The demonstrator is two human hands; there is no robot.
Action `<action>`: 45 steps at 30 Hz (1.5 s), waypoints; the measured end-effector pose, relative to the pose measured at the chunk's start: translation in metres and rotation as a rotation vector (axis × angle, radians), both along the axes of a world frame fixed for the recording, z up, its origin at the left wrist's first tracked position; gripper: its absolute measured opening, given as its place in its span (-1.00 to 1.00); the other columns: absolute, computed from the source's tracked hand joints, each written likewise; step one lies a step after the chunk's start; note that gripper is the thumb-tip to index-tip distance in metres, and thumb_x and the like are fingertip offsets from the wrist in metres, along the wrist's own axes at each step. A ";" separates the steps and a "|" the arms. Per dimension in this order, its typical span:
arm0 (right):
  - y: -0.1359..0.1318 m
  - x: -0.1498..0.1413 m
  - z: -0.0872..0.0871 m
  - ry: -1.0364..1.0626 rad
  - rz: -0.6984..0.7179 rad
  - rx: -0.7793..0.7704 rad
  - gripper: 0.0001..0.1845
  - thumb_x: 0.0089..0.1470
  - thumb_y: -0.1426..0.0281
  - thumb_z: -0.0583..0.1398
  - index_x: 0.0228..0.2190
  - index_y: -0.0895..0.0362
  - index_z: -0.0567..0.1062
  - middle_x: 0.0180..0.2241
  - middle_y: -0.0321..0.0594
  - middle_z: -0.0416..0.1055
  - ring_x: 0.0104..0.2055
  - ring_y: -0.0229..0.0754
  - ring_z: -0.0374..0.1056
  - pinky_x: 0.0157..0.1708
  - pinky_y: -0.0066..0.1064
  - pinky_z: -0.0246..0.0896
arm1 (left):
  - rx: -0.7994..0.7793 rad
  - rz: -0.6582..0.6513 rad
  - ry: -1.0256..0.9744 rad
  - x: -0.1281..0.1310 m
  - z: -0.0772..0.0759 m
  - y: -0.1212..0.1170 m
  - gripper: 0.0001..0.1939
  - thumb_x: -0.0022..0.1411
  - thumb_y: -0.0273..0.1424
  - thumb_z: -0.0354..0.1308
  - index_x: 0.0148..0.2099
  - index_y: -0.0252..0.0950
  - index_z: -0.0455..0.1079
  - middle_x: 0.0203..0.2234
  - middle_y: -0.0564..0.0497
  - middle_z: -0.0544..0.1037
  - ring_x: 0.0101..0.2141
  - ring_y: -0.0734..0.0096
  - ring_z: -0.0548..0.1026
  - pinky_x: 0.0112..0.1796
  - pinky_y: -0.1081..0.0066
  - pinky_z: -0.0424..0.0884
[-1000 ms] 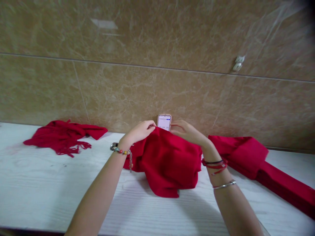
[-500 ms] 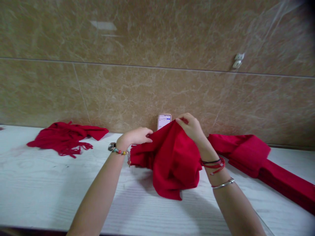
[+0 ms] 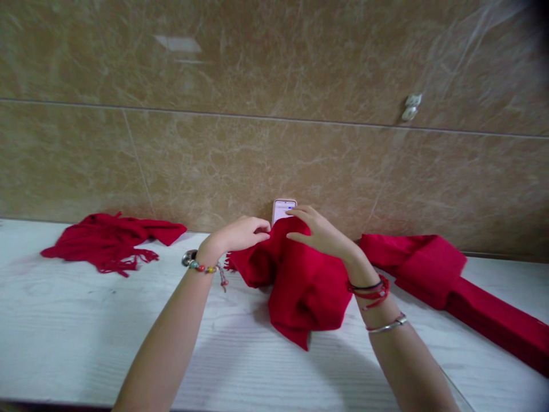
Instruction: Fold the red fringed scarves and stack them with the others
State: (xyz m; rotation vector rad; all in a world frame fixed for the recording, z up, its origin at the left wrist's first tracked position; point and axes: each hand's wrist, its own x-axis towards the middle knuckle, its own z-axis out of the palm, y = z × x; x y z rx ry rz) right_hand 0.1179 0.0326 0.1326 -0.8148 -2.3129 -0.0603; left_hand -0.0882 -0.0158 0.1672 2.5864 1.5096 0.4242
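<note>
A bunched red scarf (image 3: 304, 286) lies on the white table (image 3: 77, 337) in the middle of the head view. My left hand (image 3: 242, 233) pinches its upper left edge with closed fingers. My right hand (image 3: 319, 232) rests on the top of the scarf, fingers curled over the cloth. Just behind both hands a phone (image 3: 283, 209) with a lit screen leans upright against the wall; the scarf hides its lower part.
A second red scarf with fringe (image 3: 111, 240) lies crumpled at the left by the wall. Folded red scarves (image 3: 433, 269) stretch along the table at the right. A brown marble wall (image 3: 274, 114) rises behind, with a small white fitting (image 3: 409, 107) on it.
My right hand has come down from its raised hold and moved left over the scarf's top. The scarf's peak has dropped and the cloth is more bunched. My left hand has barely shifted.
</note>
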 end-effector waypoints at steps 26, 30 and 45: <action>0.005 0.015 0.017 0.600 -0.116 0.031 -0.79 -0.04 0.27 0.12 -0.56 0.13 0.42 -0.53 -0.28 0.31 -0.49 -0.27 0.20 -0.45 -0.39 0.10 | 0.432 0.513 -0.111 -0.013 -0.015 0.019 -0.86 0.09 -0.52 -0.01 -0.30 -0.35 0.36 -0.50 -0.07 0.48 -0.43 0.31 0.45 -0.37 0.40 0.29; 0.007 0.023 0.019 0.556 -0.263 0.107 -0.77 -0.03 0.27 0.12 -0.58 0.13 0.43 -0.54 -0.26 0.31 -0.49 -0.23 0.22 -0.44 -0.36 0.14 | 0.324 0.328 -0.510 -0.014 -0.010 0.023 -0.88 0.06 -0.54 0.02 -0.30 -0.35 0.33 -0.48 0.01 0.48 -0.44 0.45 0.43 -0.40 0.50 0.31; 0.004 -0.001 -0.005 -0.241 -0.156 -0.074 -0.82 -0.05 0.35 0.23 -0.33 0.11 0.51 -0.14 -0.09 0.41 -0.09 -0.04 0.30 -0.10 -0.19 0.15 | -0.187 0.131 0.023 -0.006 -0.011 0.007 -0.65 0.03 -0.20 0.16 -0.18 -0.31 0.40 -0.26 -0.05 0.53 -0.31 0.35 0.46 -0.35 0.49 0.30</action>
